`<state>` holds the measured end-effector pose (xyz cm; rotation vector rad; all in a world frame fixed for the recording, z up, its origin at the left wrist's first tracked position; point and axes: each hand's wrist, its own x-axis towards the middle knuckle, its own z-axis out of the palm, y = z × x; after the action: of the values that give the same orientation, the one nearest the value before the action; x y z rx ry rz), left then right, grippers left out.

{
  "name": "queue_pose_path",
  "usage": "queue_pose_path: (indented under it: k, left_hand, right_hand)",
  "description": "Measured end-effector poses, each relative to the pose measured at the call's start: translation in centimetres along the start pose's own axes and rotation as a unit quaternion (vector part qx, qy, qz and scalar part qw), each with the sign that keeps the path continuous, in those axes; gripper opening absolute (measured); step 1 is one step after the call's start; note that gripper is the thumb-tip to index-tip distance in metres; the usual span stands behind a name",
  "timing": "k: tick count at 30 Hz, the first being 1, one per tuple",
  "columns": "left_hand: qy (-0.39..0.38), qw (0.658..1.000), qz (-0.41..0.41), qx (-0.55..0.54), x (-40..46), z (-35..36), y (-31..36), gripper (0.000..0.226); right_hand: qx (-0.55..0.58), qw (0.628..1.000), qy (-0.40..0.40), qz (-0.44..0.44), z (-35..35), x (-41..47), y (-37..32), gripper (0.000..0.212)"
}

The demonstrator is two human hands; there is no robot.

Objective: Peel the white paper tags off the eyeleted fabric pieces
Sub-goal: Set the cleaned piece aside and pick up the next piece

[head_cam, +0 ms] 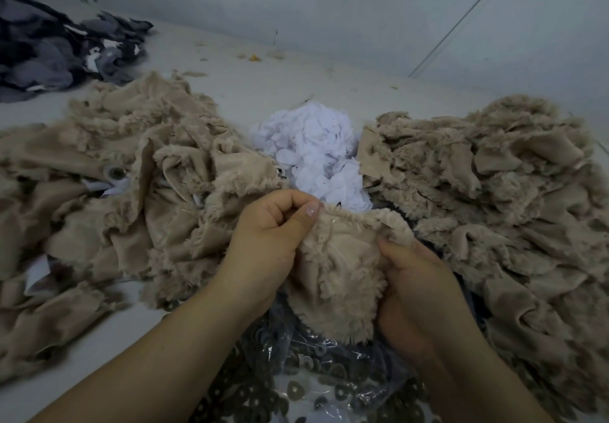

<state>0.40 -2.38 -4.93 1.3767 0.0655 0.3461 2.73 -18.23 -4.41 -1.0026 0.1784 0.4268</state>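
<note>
Held fabric piece [336,257]: beige-tan, fuzzy pile, plain, no pattern. Left heap of fabric pieces [115,191]: same beige-tan, smoother backing a shade paler than the pile; one silvery-grey eyelet [115,172] showing, slips of white tag [108,188] beside it. Right heap [494,198]: beige-tan throughout. Pile of peeled paper tags [316,152]: white with a faint bluish cast. Far-left scraps [49,46]: dark grey and charcoal, flecked white. Clear bag of washers [296,379]: dull olive-grey discs. Table [263,76]: pale grey-white. Thumbnail on the left hand [270,234]: pale pink.
</note>
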Motion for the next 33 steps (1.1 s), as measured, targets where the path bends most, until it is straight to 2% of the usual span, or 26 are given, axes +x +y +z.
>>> queue_pose_path:
  k: [3, 7, 10, 13, 16, 19, 21, 24, 27, 33]
  left_hand:
    - [-0.050, 0.999, -0.014, 0.000, 0.1, -0.4, 0.1, 0.020]
    - [-0.162, 0.986, -0.030, 0.038, 0.2, -1.2, 0.5, 0.042]
    - [-0.197, 0.976, -0.011, 0.097, 0.2, -1.3, 1.0, 0.037]
    - [-0.168, 0.978, 0.012, 0.125, 0.2, -1.3, 1.0, 0.029]
    - [-0.091, 0.992, 0.008, 0.090, 0.5, -1.1, 0.6, 0.028]
    - [-0.002, 1.000, -0.028, 0.003, 0.8, -0.7, 0.4, 0.023]
    - [0.015, 0.999, -0.038, -0.013, 1.0, -0.6, 0.3, 0.019]
    - [0.032, 0.997, -0.058, -0.027, 1.2, -0.7, 0.5, 0.015]
    - [0.042, 0.995, -0.083, -0.036, 1.3, -0.8, 0.6, 0.016]
    - [-0.014, 0.995, -0.094, 0.019, 0.7, -0.4, 0.5, 0.009]
  right_hand:
    - [0.008, 1.000, 0.012, 0.026, -0.2, 0.0, -0.3, 0.032]
    - [-0.014, 1.000, 0.006, 0.027, -0.5, 0.0, -0.5, 0.031]
    - [-0.019, 1.000, -0.005, 0.017, -0.7, 0.2, -0.5, 0.031]
    - [-0.007, 0.999, -0.028, 0.039, -0.9, 0.4, -0.3, 0.037]
    - [0.021, 0.994, -0.075, 0.072, -0.8, 0.4, -0.4, 0.055]
    - [-0.009, 0.988, -0.148, 0.033, -0.6, 0.3, -0.4, 0.060]
    - [-0.044, 0.985, -0.167, 0.008, -0.6, 0.2, -0.3, 0.056]
    - [-0.098, 0.987, -0.129, -0.005, -0.6, 0.3, -0.2, 0.052]
    - [-0.087, 0.994, -0.062, -0.024, -0.6, 0.5, -0.3, 0.040]
    - [-0.016, 1.000, 0.007, 0.009, -0.6, 1.0, -0.6, 0.050]
